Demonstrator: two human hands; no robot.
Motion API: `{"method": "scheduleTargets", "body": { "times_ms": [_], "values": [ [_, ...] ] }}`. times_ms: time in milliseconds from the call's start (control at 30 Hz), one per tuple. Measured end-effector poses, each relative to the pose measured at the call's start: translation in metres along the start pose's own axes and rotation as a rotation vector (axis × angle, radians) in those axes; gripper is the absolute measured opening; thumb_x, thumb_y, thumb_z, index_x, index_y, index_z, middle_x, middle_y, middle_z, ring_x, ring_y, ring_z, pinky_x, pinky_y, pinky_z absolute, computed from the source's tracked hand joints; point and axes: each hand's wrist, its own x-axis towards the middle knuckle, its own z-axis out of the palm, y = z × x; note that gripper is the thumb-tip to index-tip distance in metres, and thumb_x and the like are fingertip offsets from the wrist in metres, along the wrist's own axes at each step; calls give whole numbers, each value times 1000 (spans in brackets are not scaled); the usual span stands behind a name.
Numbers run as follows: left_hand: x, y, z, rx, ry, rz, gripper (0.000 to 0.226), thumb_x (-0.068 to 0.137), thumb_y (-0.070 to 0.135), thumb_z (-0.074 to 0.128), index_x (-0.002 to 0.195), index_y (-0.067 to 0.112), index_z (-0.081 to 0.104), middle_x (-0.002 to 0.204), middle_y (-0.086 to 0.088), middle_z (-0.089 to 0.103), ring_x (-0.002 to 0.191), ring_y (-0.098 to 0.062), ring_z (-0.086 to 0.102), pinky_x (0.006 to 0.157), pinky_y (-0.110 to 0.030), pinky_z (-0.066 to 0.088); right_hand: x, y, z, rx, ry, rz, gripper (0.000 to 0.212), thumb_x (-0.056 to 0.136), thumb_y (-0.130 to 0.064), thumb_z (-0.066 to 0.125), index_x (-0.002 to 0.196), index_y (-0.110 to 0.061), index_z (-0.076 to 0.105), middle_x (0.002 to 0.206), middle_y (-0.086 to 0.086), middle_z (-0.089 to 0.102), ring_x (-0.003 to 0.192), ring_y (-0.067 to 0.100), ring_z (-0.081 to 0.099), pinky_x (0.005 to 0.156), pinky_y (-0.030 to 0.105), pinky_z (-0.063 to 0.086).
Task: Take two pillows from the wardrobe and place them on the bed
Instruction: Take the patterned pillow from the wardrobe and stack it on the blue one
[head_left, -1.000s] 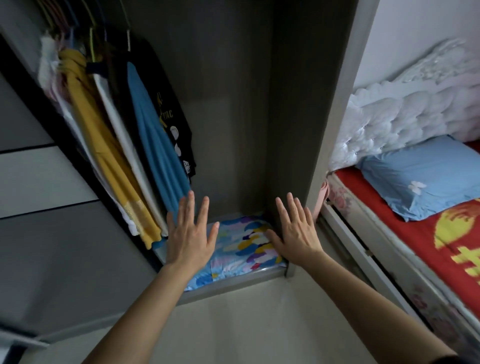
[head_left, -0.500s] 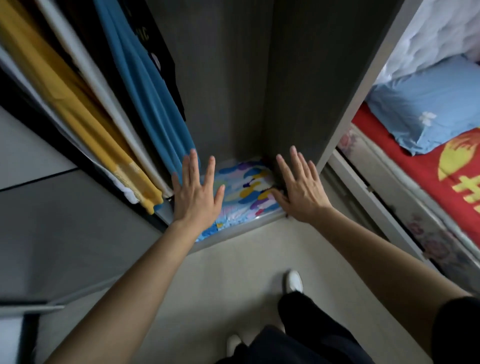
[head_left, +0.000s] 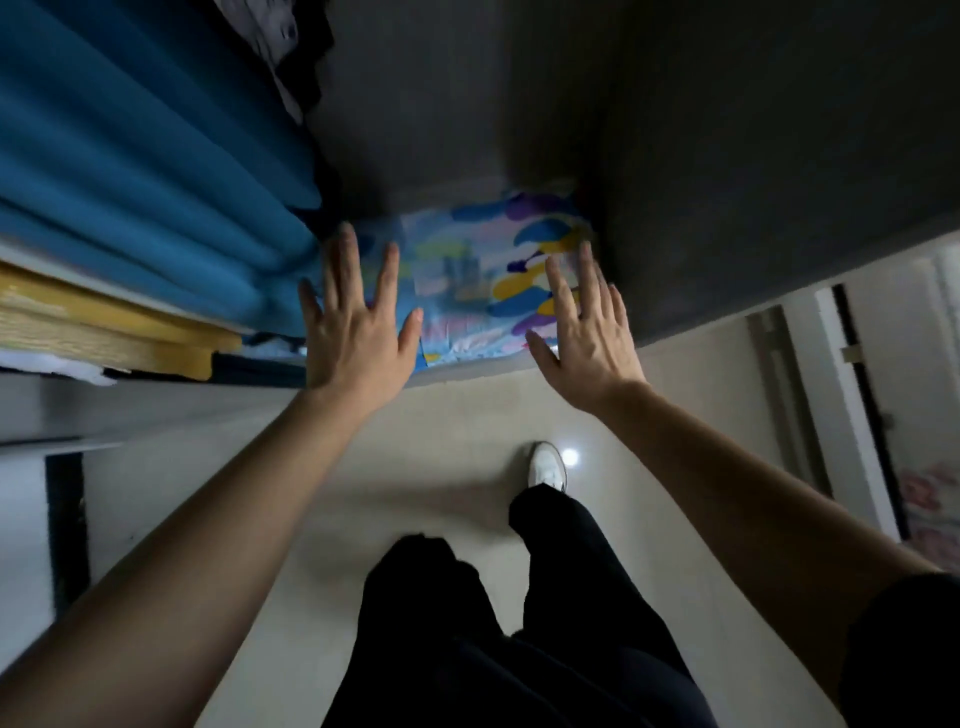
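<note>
Both hands above pillow in wardrobe base.
The left hand (head_left: 358, 332) and right hand (head_left: 584, 332) were spread open, empty, over the patterned pillow (head_left: 467, 280) lying flat on the wardrobe (head_left: 727, 182) floor.

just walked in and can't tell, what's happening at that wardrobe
A person is leaning down into an open wardrobe, reaching both arms toward a colourful patterned pillow lying on its bottom shelf. The left hand and right hand are spread open, one at each side of the pillow, and neither has closed on it yet. Blue hanging clothes are just left of the left hand. Nothing has been lifted out so far.
</note>
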Motion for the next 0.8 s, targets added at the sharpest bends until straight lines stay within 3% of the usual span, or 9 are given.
{"method": "scheduleTargets", "body": {
  "times_ms": [133, 300, 500, 800],
  "values": [
    [23, -6, 62, -1, -57, -46, 70, 94, 47, 42, 154, 16, 23, 162, -24, 8, 147, -43, 14, 112, -63, 23, 32, 18, 57, -4, -83, 32, 84, 96, -41, 54, 159, -14, 7, 165, 25, 0, 151, 43, 13, 120, 56, 20],
    [45, -23, 198, -10, -162, -55, 71, 94, 45, 46, 154, 16, 22, 162, -23, 9, 148, -41, 14, 113, -64, 15, 53, 52, 174, 10, -124, 130, 85, 95, -42, 54, 159, -15, 6, 165, 23, -2, 152, 41, 8, 122, 52, 15],
    [72, -48, 392, 42, -330, 153, 75, 93, 46, 46, 155, 17, 16, 163, -22, 4, 150, -40, 7, 114, -67, 15, 83, 99, 335, -77, -242, 55, 86, 96, -40, 53, 159, -15, 0, 165, 23, -5, 153, 41, 0, 124, 54, 8],
    [110, -70, 570, 52, -380, 125, 108, 76, 76, 53, 156, 27, 0, 164, -15, -7, 149, -42, -3, 110, -73, 12, 165, 156, 493, -255, -214, -8, 98, 91, -52, 58, 159, -19, -4, 165, 22, -7, 152, 42, -5, 121, 63, 3]
  ]
}}
